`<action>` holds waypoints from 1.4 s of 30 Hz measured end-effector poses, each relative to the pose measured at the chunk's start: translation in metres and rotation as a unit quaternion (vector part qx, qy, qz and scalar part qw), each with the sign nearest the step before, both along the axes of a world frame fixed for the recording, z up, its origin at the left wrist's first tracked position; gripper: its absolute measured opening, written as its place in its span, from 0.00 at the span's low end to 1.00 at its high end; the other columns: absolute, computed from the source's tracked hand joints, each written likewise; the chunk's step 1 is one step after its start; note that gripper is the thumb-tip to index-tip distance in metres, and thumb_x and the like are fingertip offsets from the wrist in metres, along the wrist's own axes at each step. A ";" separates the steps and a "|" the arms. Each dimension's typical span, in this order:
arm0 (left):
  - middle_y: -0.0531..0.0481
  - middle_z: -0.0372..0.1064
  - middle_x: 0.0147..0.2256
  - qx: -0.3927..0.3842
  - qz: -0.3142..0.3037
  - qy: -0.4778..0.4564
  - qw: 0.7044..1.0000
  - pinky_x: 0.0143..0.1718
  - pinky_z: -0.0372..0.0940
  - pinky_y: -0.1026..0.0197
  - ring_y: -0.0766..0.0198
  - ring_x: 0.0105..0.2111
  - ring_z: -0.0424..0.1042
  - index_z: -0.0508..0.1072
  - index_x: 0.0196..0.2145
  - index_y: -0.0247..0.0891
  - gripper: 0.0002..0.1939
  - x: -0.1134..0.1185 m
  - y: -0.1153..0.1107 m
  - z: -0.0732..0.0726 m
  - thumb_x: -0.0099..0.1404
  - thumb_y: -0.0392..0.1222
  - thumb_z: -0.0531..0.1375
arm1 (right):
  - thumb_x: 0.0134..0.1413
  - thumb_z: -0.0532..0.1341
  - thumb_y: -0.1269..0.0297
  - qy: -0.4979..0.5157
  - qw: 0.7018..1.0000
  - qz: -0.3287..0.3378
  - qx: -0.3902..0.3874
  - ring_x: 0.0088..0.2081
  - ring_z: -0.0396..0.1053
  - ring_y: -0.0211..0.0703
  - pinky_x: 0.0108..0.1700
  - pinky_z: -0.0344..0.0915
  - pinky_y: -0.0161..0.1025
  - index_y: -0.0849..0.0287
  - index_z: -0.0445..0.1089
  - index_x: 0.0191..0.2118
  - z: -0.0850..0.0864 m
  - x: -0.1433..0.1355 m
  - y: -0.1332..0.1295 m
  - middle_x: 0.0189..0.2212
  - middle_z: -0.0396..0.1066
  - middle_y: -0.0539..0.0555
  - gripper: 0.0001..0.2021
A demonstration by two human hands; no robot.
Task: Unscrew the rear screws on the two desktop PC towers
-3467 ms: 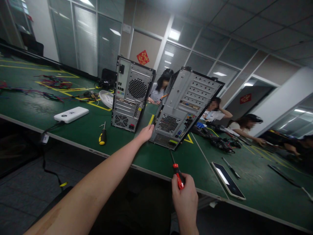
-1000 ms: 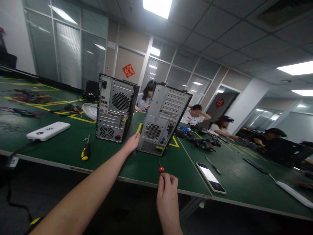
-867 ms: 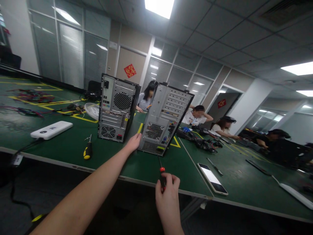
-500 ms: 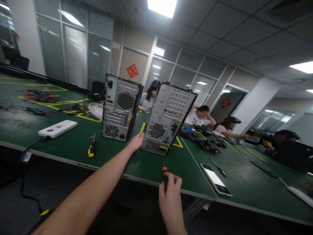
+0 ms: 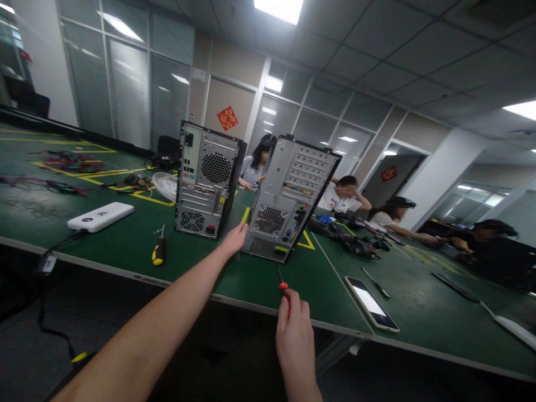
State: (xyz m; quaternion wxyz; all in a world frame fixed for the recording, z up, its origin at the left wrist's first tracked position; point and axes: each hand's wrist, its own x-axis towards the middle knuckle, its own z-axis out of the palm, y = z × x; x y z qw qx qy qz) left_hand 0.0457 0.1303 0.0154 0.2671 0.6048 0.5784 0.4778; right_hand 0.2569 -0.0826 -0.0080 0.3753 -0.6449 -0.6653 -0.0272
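Note:
Two computer cases stand upright on the green table, rear panels facing me. Against the lower left edge of the right case (image 5: 288, 184) rests my left hand (image 5: 237, 238); its fingertips are partly hidden at the case's side. My right hand (image 5: 296, 321) is closed around the handle of a red and black screwdriver (image 5: 283, 286), whose shaft points up toward the bottom edge of that case. Whether the tip touches the case cannot be made out. The left case (image 5: 205, 178) stands just beyond my left forearm. A yellow and black screwdriver (image 5: 158, 251) lies in front of it.
A white power bank (image 5: 100, 216) with a black cable lies at left. Right of my hands are a phone (image 5: 372, 303) and a thin tool (image 5: 376, 282). Dark cables (image 5: 355, 243) lie behind them. Several people sit across the table (image 5: 460, 350).
My right hand has shifted slightly right and its fingers now wrap more closely round the screwdriver handle. My left hand stays at the right case. The view has moved a little.

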 end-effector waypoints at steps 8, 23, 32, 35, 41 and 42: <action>0.42 0.76 0.54 -0.007 -0.004 -0.006 1.000 0.57 0.66 0.51 0.49 0.56 0.73 0.77 0.49 0.41 0.26 0.000 -0.002 0.002 0.75 0.55 0.44 | 0.64 0.53 0.66 0.041 0.999 0.007 -0.014 0.33 0.75 0.46 0.35 0.70 0.43 0.56 0.69 0.47 0.006 -0.006 -0.003 0.47 0.60 0.59 0.10; 0.40 0.75 0.57 -0.016 -0.005 0.006 1.000 0.59 0.64 0.52 0.49 0.59 0.71 0.76 0.54 0.38 0.27 0.001 -0.002 0.002 0.76 0.53 0.44 | 0.70 0.48 0.63 -0.005 0.999 0.006 -0.053 0.34 0.75 0.48 0.33 0.68 0.41 0.56 0.66 0.54 0.006 -0.006 -0.005 0.45 0.64 0.58 0.15; 0.40 0.74 0.58 -0.016 0.001 0.004 1.000 0.58 0.64 0.53 0.48 0.59 0.71 0.76 0.55 0.37 0.27 0.001 -0.003 0.004 0.76 0.53 0.45 | 0.73 0.44 0.55 0.026 0.999 0.004 -0.043 0.34 0.73 0.48 0.34 0.68 0.43 0.55 0.70 0.49 0.007 -0.004 -0.004 0.44 0.66 0.58 0.20; 0.40 0.74 0.58 -0.016 -0.003 0.005 1.000 0.58 0.64 0.52 0.48 0.59 0.71 0.76 0.55 0.37 0.27 0.001 -0.004 0.004 0.76 0.54 0.45 | 0.70 0.49 0.57 0.061 0.997 0.020 -0.036 0.33 0.74 0.45 0.36 0.70 0.43 0.56 0.69 0.48 0.008 -0.006 -0.004 0.48 0.61 0.60 0.15; 0.40 0.74 0.58 -0.014 -0.003 -0.001 1.000 0.59 0.64 0.52 0.48 0.59 0.71 0.76 0.55 0.37 0.27 0.001 -0.005 0.005 0.76 0.53 0.45 | 0.62 0.52 0.69 0.044 0.998 0.025 -0.030 0.35 0.75 0.46 0.37 0.72 0.43 0.55 0.68 0.51 0.008 -0.008 -0.007 0.49 0.61 0.59 0.15; 0.40 0.74 0.57 -0.013 -0.003 -0.002 1.000 0.59 0.64 0.52 0.48 0.59 0.72 0.76 0.54 0.37 0.27 0.000 -0.005 0.005 0.76 0.53 0.45 | 0.62 0.51 0.69 0.037 0.999 0.024 -0.031 0.35 0.75 0.46 0.37 0.72 0.43 0.55 0.68 0.52 0.008 -0.008 -0.008 0.49 0.61 0.59 0.15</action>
